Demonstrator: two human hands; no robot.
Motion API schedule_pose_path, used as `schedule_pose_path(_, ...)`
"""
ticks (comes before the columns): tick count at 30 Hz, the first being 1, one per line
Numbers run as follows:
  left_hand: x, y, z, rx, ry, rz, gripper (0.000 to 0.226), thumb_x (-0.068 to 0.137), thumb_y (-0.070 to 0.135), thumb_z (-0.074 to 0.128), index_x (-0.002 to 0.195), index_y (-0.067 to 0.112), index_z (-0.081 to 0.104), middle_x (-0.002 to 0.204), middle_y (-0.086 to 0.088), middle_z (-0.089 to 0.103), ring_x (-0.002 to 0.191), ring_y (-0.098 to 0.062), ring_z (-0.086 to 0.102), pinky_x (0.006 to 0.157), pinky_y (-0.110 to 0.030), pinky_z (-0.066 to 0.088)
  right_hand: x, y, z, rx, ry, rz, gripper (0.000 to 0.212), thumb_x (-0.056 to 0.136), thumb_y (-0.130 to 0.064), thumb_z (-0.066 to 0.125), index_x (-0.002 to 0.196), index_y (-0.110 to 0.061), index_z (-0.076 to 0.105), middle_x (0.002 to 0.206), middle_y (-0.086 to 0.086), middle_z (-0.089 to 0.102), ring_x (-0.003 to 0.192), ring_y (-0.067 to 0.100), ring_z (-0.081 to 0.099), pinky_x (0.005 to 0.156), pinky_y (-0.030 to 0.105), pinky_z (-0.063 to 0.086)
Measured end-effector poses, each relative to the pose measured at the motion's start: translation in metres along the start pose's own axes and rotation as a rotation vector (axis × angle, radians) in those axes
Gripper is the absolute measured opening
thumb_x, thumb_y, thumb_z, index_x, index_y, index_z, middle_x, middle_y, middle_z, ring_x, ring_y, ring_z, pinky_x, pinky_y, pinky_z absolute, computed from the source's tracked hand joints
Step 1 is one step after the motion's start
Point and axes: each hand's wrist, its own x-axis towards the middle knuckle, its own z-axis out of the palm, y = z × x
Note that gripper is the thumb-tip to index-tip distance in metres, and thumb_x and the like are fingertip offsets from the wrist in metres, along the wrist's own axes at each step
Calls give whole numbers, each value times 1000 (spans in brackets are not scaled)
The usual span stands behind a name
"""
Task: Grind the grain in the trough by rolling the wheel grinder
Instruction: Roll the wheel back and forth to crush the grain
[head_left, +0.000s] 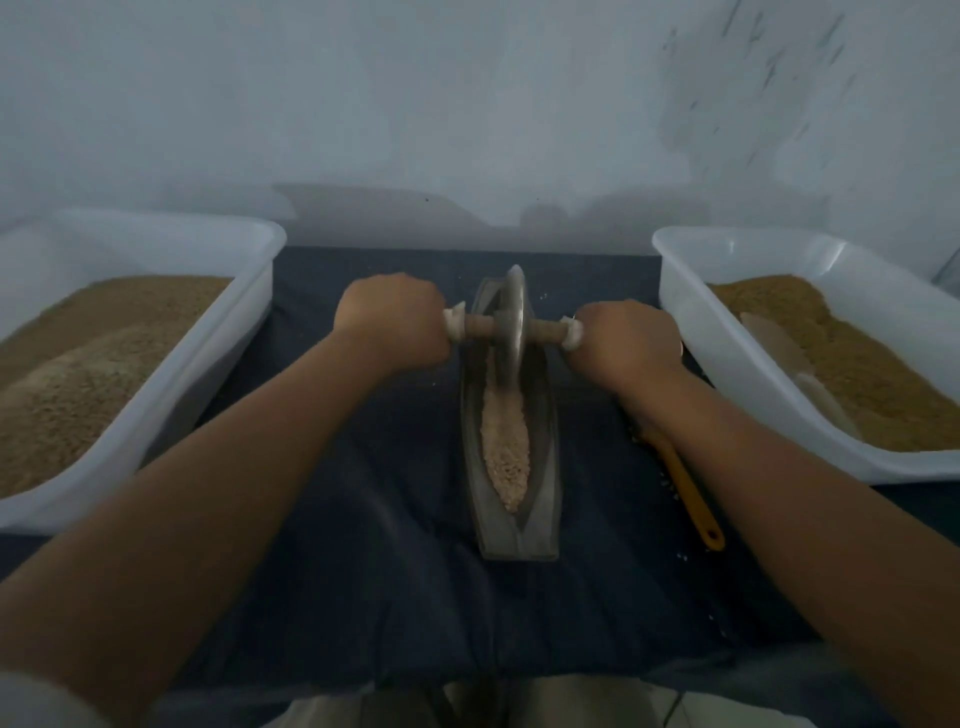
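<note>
Squarely, a person's left hand (392, 322) is clenching the L end of the wooden axle (480, 326). Just right of those fingers, the wheel grinder (513, 322) is standing upright in the trough (545, 415), twd its far end. The grain (506, 447) is lying nearer the body. The right hand (623, 343) is gripping the R end. Likely best technique: pressing evenly w/ both fists, holding the wheel vertical, rolling back thru the pile.

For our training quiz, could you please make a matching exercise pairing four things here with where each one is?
1 wheel grinder
2 yellow-handled brush
3 pale utensil
4 grain

A on the dark cloth beside the trough
B in the right tub
C heaped in the trough's near half
D gripped by left hand and right hand

Pairs: 1-D, 2-A, 3-B, 4-C
</note>
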Motion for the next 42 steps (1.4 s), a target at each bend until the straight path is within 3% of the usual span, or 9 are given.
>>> schedule_pose_path(5, -43, 2, -2, 45, 12, 71, 28, 81, 44, 61, 64, 25, 50, 64, 8, 49, 59, -21, 52, 59, -29, 44, -43, 7, -2, 57, -67, -24, 47, 100, -54, 45, 63, -26, 55, 60, -8, 56, 55, 12, 56, 56, 31, 48)
schedule_pose_path(9, -90, 1, -1, 148, 139, 180, 35, 73, 47, 64, 55, 27, 43, 48, 11, 39, 40, -8, 33, 47, -20, 18, -95, 15, -7, 57, -73, -60, 45, 84, -68, 34, 62, -33, 52, 53, -12, 51, 48, 3, 48, 45, 25, 31)
schedule_pose_path(17, 4, 1, -5, 3, -45, -25, 25, 81, 48, 63, 73, 24, 62, 72, 4, 61, 63, -21, 59, 62, -34, 50, 0, 1, -1, 40, -42, 3, 38, 100, -51, 53, 69, -28, 51, 75, -5, 62, 65, 17, 57, 55, 30, 35)
schedule_pose_path(24, -62, -9, 19, 1, 30, 83, 27, 74, 51, 58, 63, 27, 50, 60, 10, 51, 51, -13, 45, 50, -24, 30, -62, 7, -12, 19, -32, -92, 34, 95, -48, 55, 66, -30, 51, 61, -9, 53, 55, 11, 53, 55, 32, 49)
schedule_pose_path(27, -92, -14, 26, 7, 83, 141, 31, 72, 54, 57, 58, 29, 44, 50, 11, 43, 43, -8, 38, 46, -21, 20, -95, 12, -20, 34, 80, -215, 34, 85, -57, 46, 59, -34, 42, 47, -12, 41, 41, 2, 37, 41, 24, 28)
schedule_pose_path(30, -68, -12, 26, -54, 16, 75, 32, 74, 53, 55, 58, 26, 50, 55, 10, 51, 48, -13, 48, 48, -23, 30, -70, 8, -12, 44, 88, -189, 44, 96, -56, 43, 59, -33, 42, 51, -12, 43, 45, 4, 40, 46, 24, 23)
schedule_pose_path(33, -15, -6, 14, -67, -21, -18, 31, 79, 51, 56, 67, 22, 58, 70, 5, 61, 63, -23, 60, 61, -32, 48, -16, 3, -7, 3, 50, -81, 38, 99, -48, 54, 67, -28, 51, 65, -8, 54, 60, 16, 55, 57, 33, 47)
schedule_pose_path(36, 9, 1, 5, -53, -40, -27, 27, 82, 46, 60, 71, 22, 62, 73, 2, 63, 65, -23, 61, 66, -36, 55, 8, 2, -9, -10, -17, -17, 35, 96, -50, 57, 69, -26, 55, 69, -6, 57, 69, 22, 63, 62, 34, 51)
schedule_pose_path(42, -60, -14, 13, -69, -98, 200, 27, 67, 51, 51, 63, 24, 54, 61, 8, 56, 57, -16, 56, 52, -26, 40, -74, 13, -8, 78, -16, -132, 47, 93, -60, 40, 57, -31, 47, 51, -11, 49, 45, 6, 49, 48, 31, 47)
